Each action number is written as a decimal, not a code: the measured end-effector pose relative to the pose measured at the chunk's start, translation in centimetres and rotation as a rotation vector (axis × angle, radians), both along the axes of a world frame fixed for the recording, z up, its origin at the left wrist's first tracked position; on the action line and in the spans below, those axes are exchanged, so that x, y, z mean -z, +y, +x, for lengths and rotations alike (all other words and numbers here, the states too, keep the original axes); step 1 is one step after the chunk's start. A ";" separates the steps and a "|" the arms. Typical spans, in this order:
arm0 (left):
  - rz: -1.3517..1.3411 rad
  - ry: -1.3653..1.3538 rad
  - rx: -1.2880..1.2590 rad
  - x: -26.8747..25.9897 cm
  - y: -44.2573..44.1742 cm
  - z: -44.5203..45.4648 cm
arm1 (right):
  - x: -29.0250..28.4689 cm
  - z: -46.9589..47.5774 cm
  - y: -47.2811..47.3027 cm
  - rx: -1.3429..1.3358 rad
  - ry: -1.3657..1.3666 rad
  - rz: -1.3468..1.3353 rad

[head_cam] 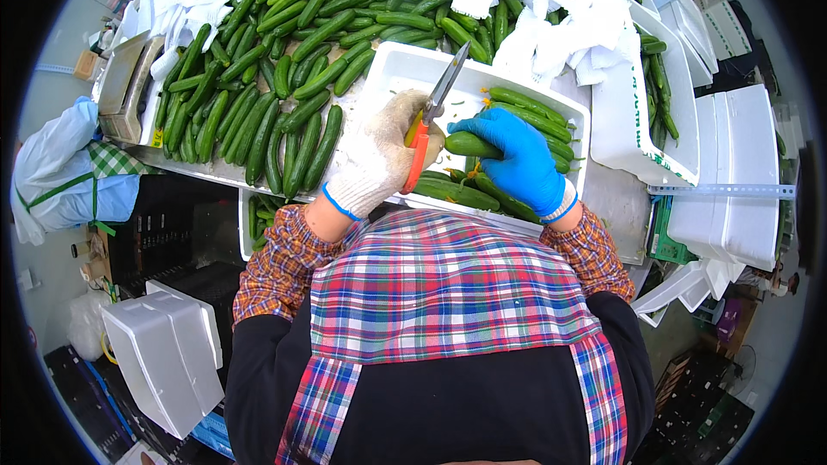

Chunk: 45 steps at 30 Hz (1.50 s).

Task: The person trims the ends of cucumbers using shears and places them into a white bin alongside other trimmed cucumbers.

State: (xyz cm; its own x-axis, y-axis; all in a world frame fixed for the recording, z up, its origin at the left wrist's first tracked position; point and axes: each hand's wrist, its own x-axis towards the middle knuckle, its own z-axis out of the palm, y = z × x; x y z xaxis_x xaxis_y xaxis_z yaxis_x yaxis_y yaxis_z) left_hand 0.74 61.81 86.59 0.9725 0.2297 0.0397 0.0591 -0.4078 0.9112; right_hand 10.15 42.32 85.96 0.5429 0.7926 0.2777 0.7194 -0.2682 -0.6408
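Note:
My left hand (pixel 386 145), in a white knit glove, grips scissors (pixel 420 142) by their orange handles. The steel blades point up and away from me, and they look nearly closed. A blue rubber glove over a knit one covers my right hand (pixel 517 152), which holds a cucumber (pixel 473 144) with its rounded end towards the scissors. Both hands are above a white foam box (pixel 413 64). Inside it, cucumbers (pixel 530 103) with yellow blossoms lie at the right, and more cucumbers (pixel 459 194) lie along the near side. Small green scraps dot the box floor.
A large heap of cucumbers (pixel 258 123) covers the metal table to the left and beyond. White gloves (pixel 549 26) lie on the heap and the rim of another foam box (pixel 665 155) at right. A scale (pixel 129 84) stands at left, near a person's blue sleeve (pixel 77 161).

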 end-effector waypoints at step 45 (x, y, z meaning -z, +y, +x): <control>0.689 -0.368 0.214 3.4 1.8 0.0 | 3.0 3.0 -0.1 0.129 2.128 1.442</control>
State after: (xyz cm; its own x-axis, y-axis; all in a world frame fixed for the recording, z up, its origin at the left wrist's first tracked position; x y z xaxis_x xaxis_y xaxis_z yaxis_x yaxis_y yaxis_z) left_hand 0.72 63.62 83.16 0.8894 -0.1523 0.4309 -0.3385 -0.8530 0.3972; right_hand 13.18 42.25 83.01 0.6635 0.6742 -0.3243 -0.6781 0.7251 0.1200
